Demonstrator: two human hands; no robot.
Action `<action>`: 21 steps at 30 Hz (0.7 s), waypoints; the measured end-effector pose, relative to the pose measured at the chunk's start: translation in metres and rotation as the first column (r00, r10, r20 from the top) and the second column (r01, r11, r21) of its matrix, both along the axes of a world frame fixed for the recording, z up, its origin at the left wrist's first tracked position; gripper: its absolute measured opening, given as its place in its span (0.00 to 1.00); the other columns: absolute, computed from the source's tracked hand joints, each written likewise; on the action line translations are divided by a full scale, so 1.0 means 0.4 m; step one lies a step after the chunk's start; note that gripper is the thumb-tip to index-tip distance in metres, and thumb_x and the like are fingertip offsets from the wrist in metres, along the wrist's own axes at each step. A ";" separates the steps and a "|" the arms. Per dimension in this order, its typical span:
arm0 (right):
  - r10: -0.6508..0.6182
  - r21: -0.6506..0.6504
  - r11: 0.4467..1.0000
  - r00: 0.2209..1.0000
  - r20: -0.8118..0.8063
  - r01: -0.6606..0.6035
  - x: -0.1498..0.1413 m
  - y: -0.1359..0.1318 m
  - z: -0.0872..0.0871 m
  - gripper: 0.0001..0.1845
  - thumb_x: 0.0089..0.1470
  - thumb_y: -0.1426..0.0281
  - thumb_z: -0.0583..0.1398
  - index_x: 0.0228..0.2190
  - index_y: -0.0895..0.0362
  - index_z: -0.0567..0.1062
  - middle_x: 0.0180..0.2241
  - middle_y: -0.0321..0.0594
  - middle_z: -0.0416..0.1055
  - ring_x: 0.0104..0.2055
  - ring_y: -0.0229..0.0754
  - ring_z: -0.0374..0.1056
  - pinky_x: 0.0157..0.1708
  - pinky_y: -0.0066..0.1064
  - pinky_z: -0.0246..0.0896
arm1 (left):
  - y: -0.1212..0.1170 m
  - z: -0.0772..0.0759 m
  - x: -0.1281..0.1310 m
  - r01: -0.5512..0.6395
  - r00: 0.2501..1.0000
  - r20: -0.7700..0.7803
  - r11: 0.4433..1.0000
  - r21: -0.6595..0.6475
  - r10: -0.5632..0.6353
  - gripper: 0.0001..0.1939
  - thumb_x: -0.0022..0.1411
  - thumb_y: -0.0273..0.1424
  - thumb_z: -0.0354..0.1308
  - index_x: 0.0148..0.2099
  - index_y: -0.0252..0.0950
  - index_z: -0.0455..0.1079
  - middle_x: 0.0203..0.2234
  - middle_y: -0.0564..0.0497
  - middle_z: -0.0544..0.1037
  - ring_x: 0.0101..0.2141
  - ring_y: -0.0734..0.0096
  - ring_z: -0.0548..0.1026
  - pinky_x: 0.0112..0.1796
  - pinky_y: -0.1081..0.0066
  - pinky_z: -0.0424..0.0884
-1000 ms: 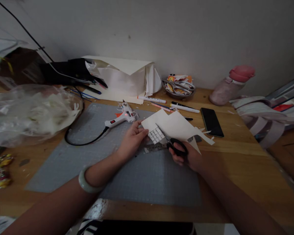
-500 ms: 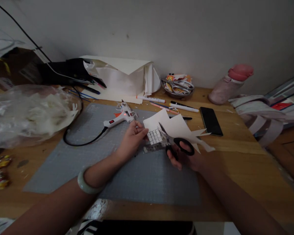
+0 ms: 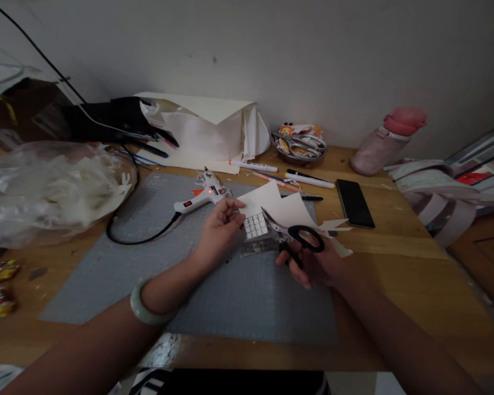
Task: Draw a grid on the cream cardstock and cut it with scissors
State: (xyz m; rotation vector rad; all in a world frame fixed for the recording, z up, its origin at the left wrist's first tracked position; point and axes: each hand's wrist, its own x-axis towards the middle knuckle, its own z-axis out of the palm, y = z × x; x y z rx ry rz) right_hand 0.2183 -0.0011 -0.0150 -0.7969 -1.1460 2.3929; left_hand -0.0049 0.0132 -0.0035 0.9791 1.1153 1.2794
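Between the thumb and fingers of my left hand [image 3: 224, 225] is the left edge of a white sheet of paper [image 3: 292, 211]. A small grid drawn in dark lines [image 3: 255, 225] marks its lower left part. My right hand [image 3: 313, 263] has its fingers in the black handles of a pair of scissors [image 3: 280, 229]. The blades are parted and lie at the paper, beside the grid's right edge. Narrow cut strips [image 3: 335, 225] stick out to the right, past the scissors. Beneath the paper, a clear, shiny piece [image 3: 257, 247] lies on the grey cutting mat [image 3: 156, 285].
A white glue gun [image 3: 201, 200] with a lit red light lies left of my hands, its black cord looping away. Markers [image 3: 308, 179], a phone [image 3: 354, 203], a bowl with scissors [image 3: 298, 148] and a pink bottle [image 3: 387, 142] stand beyond. A plastic bag [image 3: 53, 192] fills the left.
The paper and my left hand have shifted slightly left. The scissors have turned a little, and their blades look somewhat closer to the grid's edge.
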 end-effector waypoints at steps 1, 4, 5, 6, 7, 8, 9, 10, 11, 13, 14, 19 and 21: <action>-0.011 0.000 1.000 1.000 -0.016 0.011 -0.001 0.000 0.000 0.35 0.49 0.40 0.51 0.32 0.61 0.73 0.16 0.37 0.68 0.15 0.35 0.58 0.13 0.24 0.50 | 0.000 0.000 0.000 -0.006 1.000 0.002 1.000 0.012 0.006 0.08 0.53 0.21 0.57 0.35 0.37 0.65 0.24 0.58 0.69 0.25 0.77 0.65 0.28 0.77 0.62; 0.000 0.022 1.000 0.996 -0.093 0.002 -0.002 -0.003 -0.004 0.32 0.51 0.42 0.52 0.33 0.60 0.72 0.20 0.38 0.71 0.18 0.35 0.61 0.15 0.24 0.53 | -0.001 -0.003 0.000 -0.026 1.000 0.011 0.999 0.042 0.026 0.09 0.52 0.22 0.58 0.36 0.37 0.66 0.24 0.58 0.69 0.25 0.77 0.65 0.28 0.77 0.63; 0.023 0.046 0.999 0.992 -0.121 -0.018 -0.001 -0.005 -0.006 0.33 0.51 0.42 0.53 0.35 0.60 0.72 0.21 0.38 0.71 0.18 0.34 0.61 0.16 0.24 0.54 | -0.001 -0.005 0.000 -0.031 0.999 0.016 0.998 0.045 0.030 0.09 0.52 0.22 0.58 0.37 0.37 0.66 0.24 0.58 0.70 0.25 0.77 0.66 0.29 0.77 0.63; 0.054 0.075 0.996 0.988 -0.145 -0.044 0.000 -0.007 -0.009 0.34 0.49 0.42 0.55 0.37 0.61 0.72 0.23 0.38 0.71 0.19 0.33 0.61 0.16 0.24 0.55 | -0.001 -0.007 0.000 -0.035 0.999 0.024 0.998 0.045 0.034 0.09 0.52 0.23 0.58 0.37 0.37 0.66 0.25 0.58 0.70 0.25 0.77 0.66 0.29 0.77 0.63; 0.085 0.106 0.992 0.981 -0.173 -0.068 0.003 -0.008 -0.011 0.36 0.48 0.41 0.56 0.40 0.61 0.72 0.23 0.38 0.71 0.19 0.33 0.60 0.16 0.24 0.55 | 0.000 -0.009 0.000 -0.039 0.999 0.033 0.998 0.043 0.037 0.09 0.51 0.23 0.59 0.36 0.37 0.66 0.24 0.58 0.70 0.25 0.78 0.66 0.28 0.77 0.62; 0.111 0.130 0.988 0.972 -0.209 -0.085 0.005 -0.009 -0.013 0.38 0.47 0.40 0.57 0.42 0.62 0.72 0.24 0.39 0.71 0.18 0.32 0.60 0.16 0.23 0.55 | 0.000 -0.011 0.000 -0.041 0.998 0.043 0.998 0.038 0.039 0.09 0.51 0.23 0.59 0.36 0.37 0.66 0.24 0.58 0.69 0.24 0.78 0.65 0.28 0.77 0.62; 0.129 0.139 0.986 0.961 -0.246 -0.097 0.008 -0.010 -0.014 0.39 0.46 0.40 0.57 0.43 0.63 0.72 0.25 0.39 0.72 0.18 0.32 0.59 0.14 0.23 0.54 | 0.001 -0.013 0.000 -0.041 0.998 0.055 0.999 0.030 0.039 0.09 0.50 0.24 0.59 0.36 0.37 0.67 0.23 0.59 0.69 0.24 0.78 0.65 0.27 0.77 0.61; 0.137 0.132 0.986 0.949 -0.282 -0.103 0.011 -0.009 -0.013 0.40 0.47 0.40 0.57 0.44 0.63 0.72 0.25 0.39 0.72 0.17 0.32 0.59 0.13 0.23 0.53 | 0.002 -0.014 0.000 -0.040 0.997 0.071 0.999 0.017 0.039 0.09 0.50 0.24 0.59 0.36 0.37 0.67 0.23 0.59 0.68 0.23 0.78 0.65 0.27 0.77 0.61; 0.134 0.111 0.988 0.941 -0.312 -0.104 0.014 -0.008 -0.011 0.40 0.48 0.41 0.56 0.45 0.64 0.72 0.25 0.38 0.71 0.17 0.32 0.59 0.12 0.22 0.51 | 0.003 -0.014 0.000 -0.039 0.995 0.090 0.999 0.000 0.039 0.10 0.49 0.24 0.60 0.36 0.37 0.67 0.23 0.59 0.68 0.23 0.78 0.65 0.26 0.77 0.60; 0.113 0.059 0.993 0.923 -0.369 -0.098 0.020 -0.004 -0.005 0.39 0.50 0.42 0.55 0.46 0.65 0.71 0.23 0.37 0.70 0.16 0.31 0.59 0.11 0.21 0.49 | 0.005 -0.013 0.000 -0.037 0.990 0.134 0.999 -0.035 0.042 0.11 0.48 0.24 0.59 0.36 0.38 0.67 0.23 0.59 0.69 0.22 0.78 0.66 0.25 0.77 0.60; 0.106 0.039 0.994 0.909 -0.404 -0.098 0.024 -0.003 -0.001 0.39 0.50 0.43 0.55 0.46 0.65 0.71 0.23 0.36 0.69 0.16 0.31 0.58 0.11 0.21 0.48 | 0.007 -0.012 0.000 -0.037 0.987 0.152 0.998 -0.052 0.045 0.11 0.48 0.24 0.59 0.36 0.38 0.67 0.23 0.58 0.69 0.22 0.78 0.66 0.25 0.77 0.60; 0.155 0.038 0.985 0.772 -0.617 -0.167 0.035 -0.003 0.010 0.44 0.48 0.41 0.55 0.50 0.66 0.69 0.21 0.32 0.67 0.13 0.28 0.55 0.11 0.19 0.49 | 0.010 -0.013 0.000 -0.019 0.982 0.187 0.996 -0.090 0.036 0.11 0.46 0.22 0.60 0.35 0.37 0.68 0.23 0.58 0.71 0.21 0.78 0.67 0.24 0.77 0.61; 0.166 0.068 0.985 0.752 -0.638 -0.159 0.035 -0.004 0.013 0.44 0.47 0.41 0.56 0.51 0.66 0.69 0.20 0.30 0.65 0.13 0.28 0.54 0.11 0.19 0.48 | 0.009 -0.016 0.002 0.004 0.980 0.197 0.997 -0.081 0.013 0.11 0.46 0.23 0.60 0.35 0.37 0.69 0.23 0.58 0.72 0.22 0.78 0.68 0.24 0.78 0.62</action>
